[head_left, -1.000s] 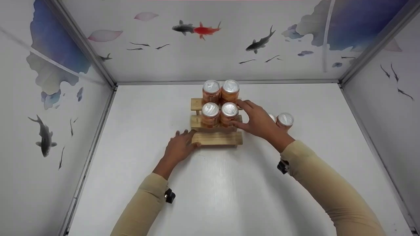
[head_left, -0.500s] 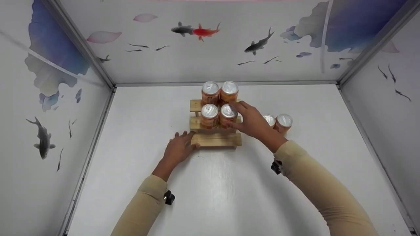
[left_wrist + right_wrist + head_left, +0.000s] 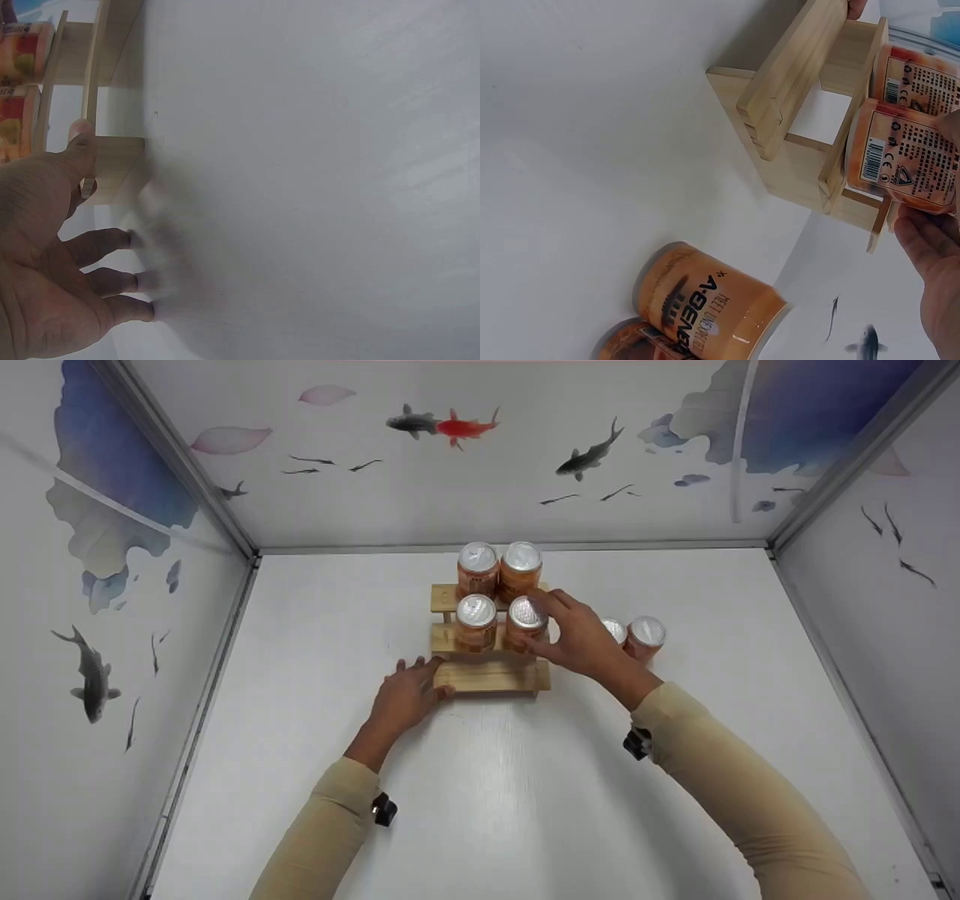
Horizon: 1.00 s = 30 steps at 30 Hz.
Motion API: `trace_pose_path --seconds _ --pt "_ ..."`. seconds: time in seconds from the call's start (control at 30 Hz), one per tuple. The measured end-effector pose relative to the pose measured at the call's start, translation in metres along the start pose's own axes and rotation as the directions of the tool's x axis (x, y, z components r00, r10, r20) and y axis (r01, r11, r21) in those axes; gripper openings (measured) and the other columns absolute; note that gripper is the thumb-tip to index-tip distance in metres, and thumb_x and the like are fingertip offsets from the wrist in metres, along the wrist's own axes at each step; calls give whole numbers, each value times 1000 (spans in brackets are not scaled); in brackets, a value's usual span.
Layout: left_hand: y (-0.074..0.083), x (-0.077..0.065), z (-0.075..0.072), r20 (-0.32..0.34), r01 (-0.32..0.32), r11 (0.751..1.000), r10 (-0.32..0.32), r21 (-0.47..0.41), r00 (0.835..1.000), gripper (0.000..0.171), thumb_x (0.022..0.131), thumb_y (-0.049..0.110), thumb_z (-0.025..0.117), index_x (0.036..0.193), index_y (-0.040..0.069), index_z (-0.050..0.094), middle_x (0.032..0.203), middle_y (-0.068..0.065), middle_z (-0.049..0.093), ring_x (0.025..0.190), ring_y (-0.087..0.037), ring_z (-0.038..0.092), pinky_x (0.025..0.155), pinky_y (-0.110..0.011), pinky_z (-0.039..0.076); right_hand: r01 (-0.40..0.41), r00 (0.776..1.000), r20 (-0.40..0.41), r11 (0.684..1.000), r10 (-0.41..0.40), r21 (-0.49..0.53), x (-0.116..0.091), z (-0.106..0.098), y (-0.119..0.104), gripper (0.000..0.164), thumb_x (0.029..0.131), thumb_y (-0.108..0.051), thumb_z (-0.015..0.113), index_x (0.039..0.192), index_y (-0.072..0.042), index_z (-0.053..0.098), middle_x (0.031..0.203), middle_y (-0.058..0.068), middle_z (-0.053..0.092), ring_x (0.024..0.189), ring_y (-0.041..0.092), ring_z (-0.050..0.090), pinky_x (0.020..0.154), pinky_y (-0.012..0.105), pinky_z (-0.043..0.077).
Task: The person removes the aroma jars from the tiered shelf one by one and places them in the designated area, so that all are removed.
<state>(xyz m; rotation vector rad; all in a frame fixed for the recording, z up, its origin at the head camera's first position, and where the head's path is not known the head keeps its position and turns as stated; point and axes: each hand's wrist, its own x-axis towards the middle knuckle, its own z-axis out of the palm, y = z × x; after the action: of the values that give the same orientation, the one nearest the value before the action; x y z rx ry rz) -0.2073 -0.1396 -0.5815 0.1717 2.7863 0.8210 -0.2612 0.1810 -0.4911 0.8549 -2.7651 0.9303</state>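
A three-step wooden display stand (image 3: 491, 676) is on the white table. My left hand (image 3: 405, 694) pinches the left end of its lowest step between thumb and index finger; the other fingertips reach down to the tabletop. On the middle step, my right hand (image 3: 581, 637) grips the right-hand orange can (image 3: 526, 613), thumb in front and fingers behind. Its neighbour, another orange can (image 3: 476, 619), stands upright with a narrow gap between them. Two more cans (image 3: 499, 574) stand side by side on the top step. The right wrist view shows the gripped can's printed label (image 3: 904, 157).
Two further orange cans (image 3: 646, 637) stand on the table (image 3: 480, 795) right of the stand, one partly hidden by my right hand. White panels with painted fish (image 3: 465, 429) enclose the table at the back and sides.
My right hand has moved left from beside the middle-step can to close around it. That can has shifted slightly right, widening the gap to its neighbour. My left hand stays at the step's end.
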Motion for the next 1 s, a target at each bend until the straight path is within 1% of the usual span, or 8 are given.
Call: trace_pose_path --seconds 0.23,0.33,0.5,0.63,0.73,0.83,1.0 --pt "-1 1 -1 8 5 1000 -5 -11 1000 69 108 51 68 166 17 52 173 -26 41 163 -60 29 128 -79 29 -23 1000 -14 999 23 -22 -11 -13 9 76 96 -35 90 157 -7 56 140 19 68 127 40 73 105 57 62" --pt "-1 0 -1 10 4 1000 -4 -10 1000 70 108 51 69 166 16 52 173 -26 41 162 -60 30 127 -79 29 -26 999 -28 999 25 -28 -18 -17 13 76 94 -34 91 156 -5 57 138 20 69 124 40 74 104 56 63" --pt "0 1 -1 6 -1 1000 1 3 1000 70 108 50 69 167 18 52 173 -26 42 162 -60 30 127 -79 30 -3 997 -72 999 -1 -45 -28 -24 19 74 91 -30 94 151 -2 59 133 21 70 117 39 76 98 55 65" --pt "1 2 -2 1 2 1000 -2 17 1000 70 108 51 69 167 19 51 173 -26 42 162 -60 31 126 -79 30 25 995 -99 998 -31 -52 -34 -29 25 73 91 -26 94 149 -1 60 130 20 71 115 39 76 96 55 65" --pt "1 1 -3 7 8 1000 -8 20 1000 71 108 51 68 168 19 50 173 -25 41 162 -59 31 127 -79 30 33 994 -106 998 -37 -45 -40 -32 29 72 91 -25 94 149 0 60 130 20 71 115 39 77 97 55 65" --pt "1 0 -3 14 10 1000 -10 15 1000 71 108 51 68 168 19 50 174 -25 40 163 -60 29 127 -79 29 23 994 -108 999 -28 -49 -46 -34 32 71 91 -26 94 149 -2 60 129 20 71 113 37 77 95 54 65" --pt "2 -1 -3 24 18 1000 -18 10 1000 69 107 49 71 167 20 51 174 -25 42 163 -59 29 127 -79 29 6 994 -108 998 -13 -64 -56 -35 38 71 90 -22 95 148 -1 60 127 20 71 111 37 76 93 54 65"
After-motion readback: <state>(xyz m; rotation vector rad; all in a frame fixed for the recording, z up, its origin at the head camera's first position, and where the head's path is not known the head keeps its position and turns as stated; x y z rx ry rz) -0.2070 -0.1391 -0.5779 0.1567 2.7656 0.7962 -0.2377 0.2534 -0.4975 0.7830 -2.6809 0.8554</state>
